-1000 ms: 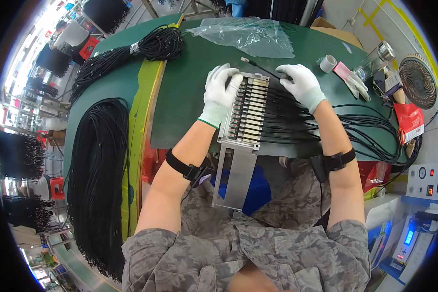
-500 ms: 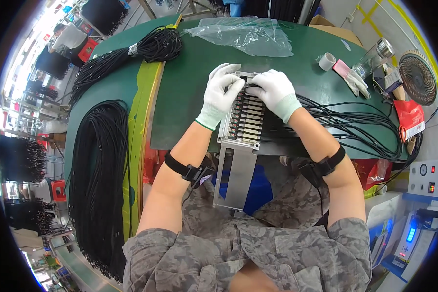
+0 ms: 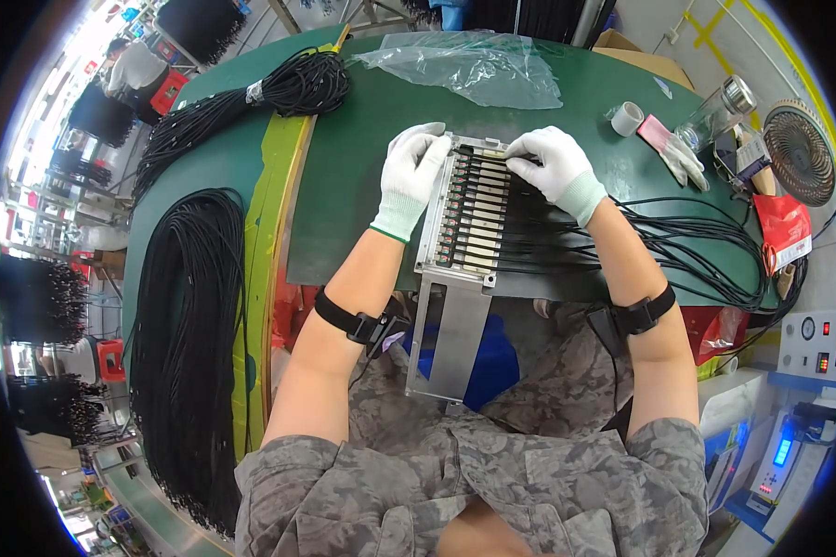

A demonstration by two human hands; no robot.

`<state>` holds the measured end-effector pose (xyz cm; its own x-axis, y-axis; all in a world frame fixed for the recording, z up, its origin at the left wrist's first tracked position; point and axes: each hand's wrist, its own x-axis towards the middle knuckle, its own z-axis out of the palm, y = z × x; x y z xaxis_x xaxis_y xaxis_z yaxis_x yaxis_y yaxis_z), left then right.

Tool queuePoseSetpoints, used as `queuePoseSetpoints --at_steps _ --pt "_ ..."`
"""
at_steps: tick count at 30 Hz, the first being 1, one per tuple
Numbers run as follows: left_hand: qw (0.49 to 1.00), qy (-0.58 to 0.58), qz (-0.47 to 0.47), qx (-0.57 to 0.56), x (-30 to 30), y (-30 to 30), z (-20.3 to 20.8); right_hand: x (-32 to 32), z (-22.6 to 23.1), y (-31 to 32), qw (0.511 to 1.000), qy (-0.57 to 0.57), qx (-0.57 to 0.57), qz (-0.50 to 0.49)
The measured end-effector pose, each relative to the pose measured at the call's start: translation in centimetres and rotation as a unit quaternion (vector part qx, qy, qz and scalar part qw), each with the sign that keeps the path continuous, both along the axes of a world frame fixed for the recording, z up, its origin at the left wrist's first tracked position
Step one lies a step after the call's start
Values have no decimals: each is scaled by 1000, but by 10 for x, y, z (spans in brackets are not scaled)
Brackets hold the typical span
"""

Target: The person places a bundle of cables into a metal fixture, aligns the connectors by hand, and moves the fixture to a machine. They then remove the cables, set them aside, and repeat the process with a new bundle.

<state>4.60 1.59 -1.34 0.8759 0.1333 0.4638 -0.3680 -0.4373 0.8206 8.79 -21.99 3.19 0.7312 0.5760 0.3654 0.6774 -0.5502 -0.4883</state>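
Note:
A metal fixture (image 3: pixel 481 271) lies at the near edge of the green table, with a row of black cable connectors (image 3: pixel 457 206) seated across it beside pale strips. Black cables (image 3: pixel 548 243) run from its right side across the table. My left hand (image 3: pixel 412 174), in a white glove, is closed at the fixture's upper left edge, thumb and fingertips together. Gloved as well, my right hand (image 3: pixel 555 169) is closed in a pinch at the upper right edge, above the cables. Whatever either pinch holds is too small or hidden to make out.
Black cable bundles (image 3: pixel 190 306) lie on the left beyond a yellow-edged divider (image 3: pixel 279 195). A clear plastic bag (image 3: pixel 464 70) lies at the back. On the right are a tape roll (image 3: pixel 626 118), spare gloves (image 3: pixel 673 153), a glass bottle (image 3: pixel 715 111), a fan (image 3: pixel 797 153) and a red packet (image 3: pixel 780 223).
My hands have moved apart from the fixture's top middle. The left shifted slightly left to its edge and the right moved rightward, uncovering the upper connectors.

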Motion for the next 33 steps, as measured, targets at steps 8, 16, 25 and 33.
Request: queuePoseSetpoints --at_steps 8,16,25,33 --pt "990 -14 96 101 -3 -9 0 4 -3 0 989 -131 -63 -26" --pt "990 12 83 117 0 -5 0 11 -9 -8 983 -138 -104 -64" --pt "991 30 71 107 -1 -6 1 6 -11 0 977 -168 -122 -55" --pt "991 24 74 112 0 -4 -1 -10 -6 16 957 -162 -234 -53"
